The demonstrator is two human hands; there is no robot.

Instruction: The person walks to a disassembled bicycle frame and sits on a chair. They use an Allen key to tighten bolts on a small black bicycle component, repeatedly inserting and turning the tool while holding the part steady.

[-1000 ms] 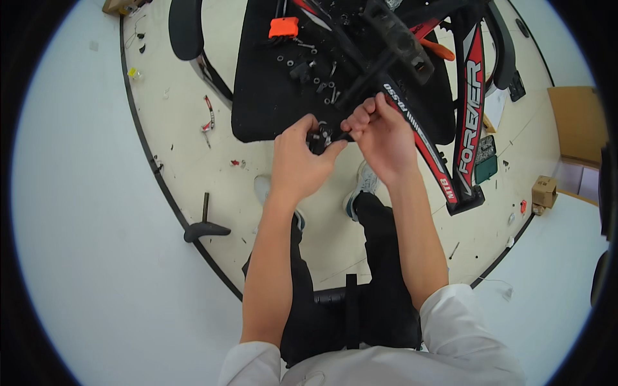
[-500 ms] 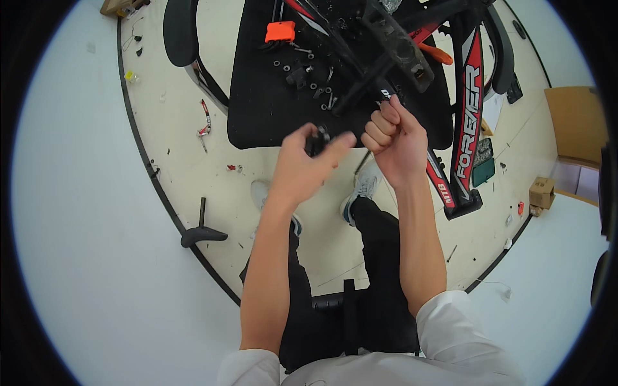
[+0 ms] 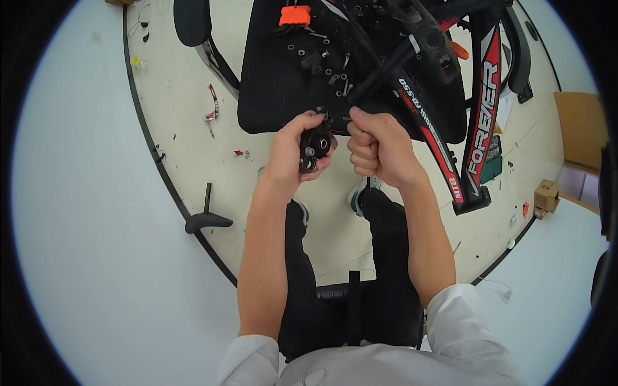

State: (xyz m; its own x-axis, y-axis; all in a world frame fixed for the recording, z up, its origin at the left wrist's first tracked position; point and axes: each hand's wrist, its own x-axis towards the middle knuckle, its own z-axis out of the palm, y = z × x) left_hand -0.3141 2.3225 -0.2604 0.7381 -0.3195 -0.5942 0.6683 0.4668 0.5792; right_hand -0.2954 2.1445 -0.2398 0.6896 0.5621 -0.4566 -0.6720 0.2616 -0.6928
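My left hand [image 3: 283,151] is wrapped round a black metal bicycle part [image 3: 315,147] with round holes and silver bolt heads, its exact kind unclear. Close beside it on the right, my right hand [image 3: 381,147] is closed in a fist, thumb on top, round a thin dark hex key [image 3: 369,183]. One end of the key sticks out below the fist and a thin tip points left toward the black part, with a small gap between them. Most of the key is hidden by my fingers. Both hands are just in front of the black chair seat's near edge.
A black chair seat [image 3: 270,103] carries washers, bolts and small parts [image 3: 314,62], plus an orange block [image 3: 295,15]. A red and black bicycle frame [image 3: 479,122] leans across its right side. A saddle [image 3: 209,220] and a brake lever [image 3: 213,103] lie on the floor; a cardboard box [image 3: 547,195] stands right.
My left hand has turned, bringing the black part into view, and closed round it. The right fist has moved slightly left and down, nearer the part. The whole view has shifted a little.
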